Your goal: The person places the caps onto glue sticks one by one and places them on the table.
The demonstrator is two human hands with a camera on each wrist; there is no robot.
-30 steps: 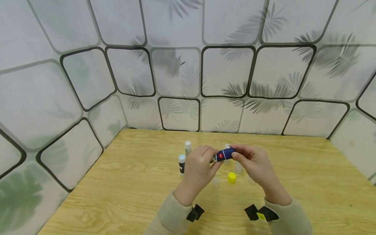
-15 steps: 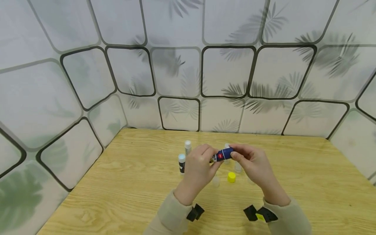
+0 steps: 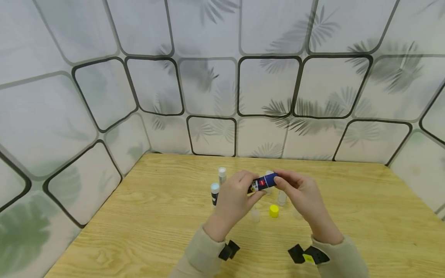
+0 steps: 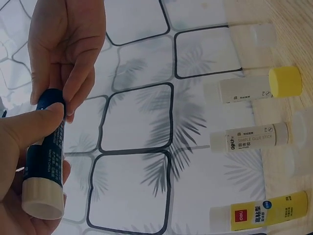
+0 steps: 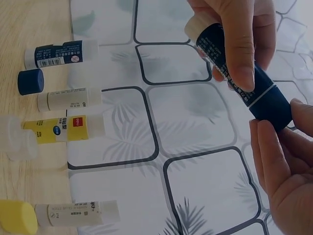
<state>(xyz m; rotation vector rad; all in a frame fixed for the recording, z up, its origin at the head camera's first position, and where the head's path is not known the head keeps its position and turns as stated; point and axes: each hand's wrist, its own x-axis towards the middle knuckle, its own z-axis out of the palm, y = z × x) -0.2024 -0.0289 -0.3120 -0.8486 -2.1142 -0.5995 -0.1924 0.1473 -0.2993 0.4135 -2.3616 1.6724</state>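
Held up over the table is a navy-blue glue stick [image 3: 265,182] with a red patch on its label, lying nearly level between both hands. My left hand [image 3: 234,197] grips the label end, thumb along the barrel in the left wrist view; a whitish base [image 4: 43,198] sticks out past its fingers. At the other end, my right hand [image 3: 302,195] pinches the blue cap [image 5: 272,105] between thumb and fingertips. A thin white line shows where that cap meets the barrel. In the right wrist view the right palm [image 5: 288,181] faces the cap.
On the wooden table [image 3: 156,224] stand several glue sticks: a dark-labelled one [image 3: 214,195], a white one [image 3: 222,175], and a yellow-labelled one [image 4: 266,211]. Loose caps lie nearer me: a yellow cap [image 3: 274,211], a clear cap [image 3: 255,215], and a blue cap [image 5: 30,82].
Slightly more of the glue stick's label shows beside my left fingers, and its capped end is tilted up a little. Both hands keep their hold.
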